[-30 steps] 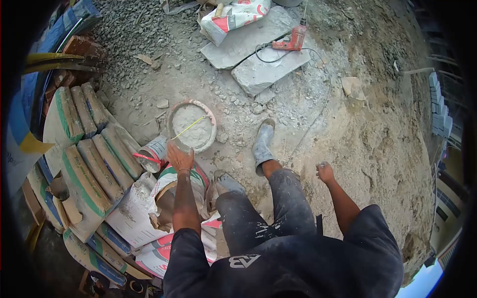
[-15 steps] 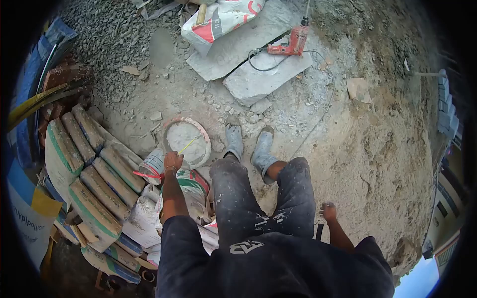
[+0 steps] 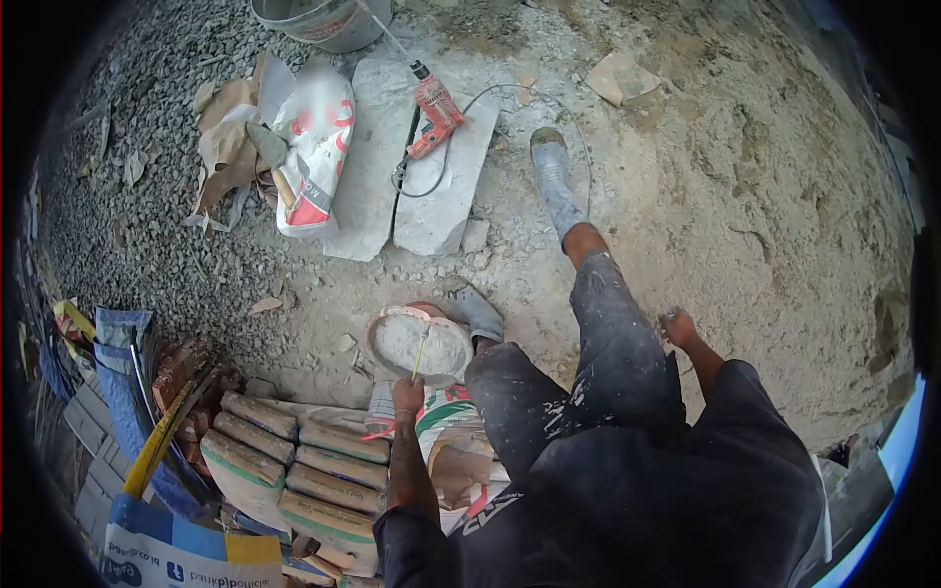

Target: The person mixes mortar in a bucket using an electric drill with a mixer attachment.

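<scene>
My left hand (image 3: 408, 395) is closed on the near end of a thin yellow-green stick (image 3: 420, 355). The stick reaches over a round basin (image 3: 377, 354) of pale grey powder. Beside that hand, on its near side, lie a red strap and an opened cement bag (image 3: 453, 416) with green and red print. My right hand (image 3: 676, 326) hangs low at my right side over the dirt ground, its fingers curled; whether it holds anything is too small to make out.
A red drill (image 3: 435, 120) with a cable lies on pale stone slabs (image 3: 368, 167). Left of them are a white-and-red bag (image 3: 323, 147) and gravel. A bucket (image 3: 338, 27) stands at the top. Stacked cement bags (image 3: 333, 478) fill the lower left.
The view has turned, and the drill and slabs now appear further left. My right foot has stepped forward, away from the left foot. The stick is still in my left hand over the basin.
</scene>
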